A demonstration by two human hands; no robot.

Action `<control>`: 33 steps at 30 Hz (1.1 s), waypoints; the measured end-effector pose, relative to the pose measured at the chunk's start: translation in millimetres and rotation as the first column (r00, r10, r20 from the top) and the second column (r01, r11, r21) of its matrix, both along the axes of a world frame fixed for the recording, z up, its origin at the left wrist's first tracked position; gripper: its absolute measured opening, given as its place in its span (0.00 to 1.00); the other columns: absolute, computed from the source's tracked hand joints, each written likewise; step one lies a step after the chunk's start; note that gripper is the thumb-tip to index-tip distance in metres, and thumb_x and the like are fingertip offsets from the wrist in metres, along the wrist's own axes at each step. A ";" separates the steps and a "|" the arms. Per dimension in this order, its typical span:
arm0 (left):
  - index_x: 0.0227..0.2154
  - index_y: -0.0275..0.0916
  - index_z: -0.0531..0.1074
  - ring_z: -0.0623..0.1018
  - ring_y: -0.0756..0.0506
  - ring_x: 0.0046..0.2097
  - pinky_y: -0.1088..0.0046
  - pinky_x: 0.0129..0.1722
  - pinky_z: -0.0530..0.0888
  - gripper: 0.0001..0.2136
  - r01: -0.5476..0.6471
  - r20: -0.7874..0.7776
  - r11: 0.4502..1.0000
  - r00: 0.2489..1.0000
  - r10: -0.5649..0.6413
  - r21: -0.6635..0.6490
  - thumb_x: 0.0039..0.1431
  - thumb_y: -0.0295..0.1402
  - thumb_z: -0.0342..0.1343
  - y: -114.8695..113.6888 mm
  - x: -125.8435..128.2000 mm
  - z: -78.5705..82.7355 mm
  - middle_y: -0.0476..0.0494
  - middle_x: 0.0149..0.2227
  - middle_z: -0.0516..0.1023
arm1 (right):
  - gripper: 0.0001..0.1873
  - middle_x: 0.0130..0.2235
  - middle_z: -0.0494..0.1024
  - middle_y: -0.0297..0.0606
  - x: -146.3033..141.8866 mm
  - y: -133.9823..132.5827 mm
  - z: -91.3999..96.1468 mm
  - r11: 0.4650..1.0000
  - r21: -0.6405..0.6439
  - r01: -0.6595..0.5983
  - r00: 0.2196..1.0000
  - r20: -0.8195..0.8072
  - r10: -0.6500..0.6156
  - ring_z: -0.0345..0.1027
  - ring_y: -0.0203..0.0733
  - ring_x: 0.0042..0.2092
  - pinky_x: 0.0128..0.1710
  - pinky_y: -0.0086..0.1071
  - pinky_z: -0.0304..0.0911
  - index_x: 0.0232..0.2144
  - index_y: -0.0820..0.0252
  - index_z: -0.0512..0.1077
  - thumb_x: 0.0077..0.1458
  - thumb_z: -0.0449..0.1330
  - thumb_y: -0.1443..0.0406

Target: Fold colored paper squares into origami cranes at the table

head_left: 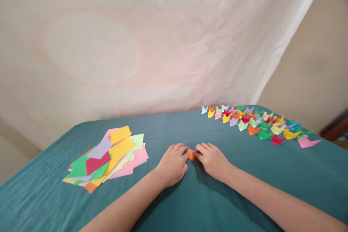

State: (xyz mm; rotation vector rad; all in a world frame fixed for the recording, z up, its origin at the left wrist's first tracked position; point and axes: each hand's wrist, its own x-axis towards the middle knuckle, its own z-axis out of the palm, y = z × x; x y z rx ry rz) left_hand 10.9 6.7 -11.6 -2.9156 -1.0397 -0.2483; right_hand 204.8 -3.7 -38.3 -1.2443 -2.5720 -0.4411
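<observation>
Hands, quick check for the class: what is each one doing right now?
Left hand: fingers curled, pinching the small folded orange paper piece against the teal tablecloth.
Right hand: fingers curled, pinching the same piece from the other side.

Loose paper sheets (108, 159) lie to my left; folded birds (258, 123) sit in rows on the teal cloth (190, 206).

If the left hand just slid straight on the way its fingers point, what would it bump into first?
The left hand points right, at the small orange paper pinched between both hands. That comes first, with the right hand directly behind it.
</observation>
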 end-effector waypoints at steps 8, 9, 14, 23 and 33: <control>0.51 0.37 0.65 0.63 0.40 0.56 0.61 0.55 0.60 0.19 -0.012 0.011 1.000 1.000 0.012 -0.008 0.56 0.27 0.47 -0.6 0.5 -1.9 0.39 0.52 0.67 | 0.09 0.33 0.69 0.39 2.3 -3.0 -3.9 0.982 0.033 -0.186 0.982 -0.023 0.187 0.59 0.40 0.35 0.34 0.35 0.52 0.33 0.64 0.71 0.60 0.51 0.71; 0.51 0.37 0.64 0.63 0.40 0.56 0.61 0.55 0.60 0.18 -0.011 0.011 1.000 1.000 0.011 -0.010 0.56 0.27 0.47 -0.6 0.6 -1.9 0.39 0.52 0.67 | 0.09 0.33 0.69 0.39 2.0 -4.5 -3.5 0.978 0.037 -0.205 0.978 -0.026 0.206 0.59 0.40 0.35 0.34 0.35 0.52 0.33 0.64 0.71 0.60 0.51 0.71; 0.50 0.37 0.65 0.64 0.40 0.56 0.61 0.55 0.61 0.18 -0.006 0.031 1.000 1.000 0.006 -0.018 0.55 0.26 0.48 0.7 0.7 -3.3 0.39 0.51 0.68 | 0.10 0.32 0.70 0.38 -0.4 -10.9 -2.1 0.961 0.042 -0.272 0.959 -0.065 0.274 0.60 0.40 0.35 0.32 0.35 0.52 0.29 0.63 0.71 0.59 0.51 0.69; 0.41 0.37 0.71 0.69 0.43 0.49 0.65 0.50 0.66 0.14 0.027 0.169 0.992 0.986 -0.005 -0.125 0.54 0.22 0.46 12.1 -0.1 -10.1 0.41 0.46 0.71 | 0.16 0.34 0.73 0.39 16.5 -2.3 -3.3 0.978 -0.033 -0.208 0.865 -0.472 0.168 0.63 0.39 0.36 0.37 0.34 0.59 0.35 0.59 0.75 0.57 0.48 0.75; 0.44 0.38 0.71 0.68 0.43 0.50 0.65 0.52 0.65 0.17 0.026 0.253 0.982 0.967 0.023 -0.187 0.53 0.22 0.46 14.4 -2.4 -12.2 0.43 0.48 0.71 | 0.20 0.47 0.72 0.40 14.1 1.7 -3.4 0.961 -0.179 -0.210 0.932 -0.333 0.141 0.61 0.44 0.47 0.47 0.40 0.61 0.50 0.59 0.68 0.57 0.49 0.74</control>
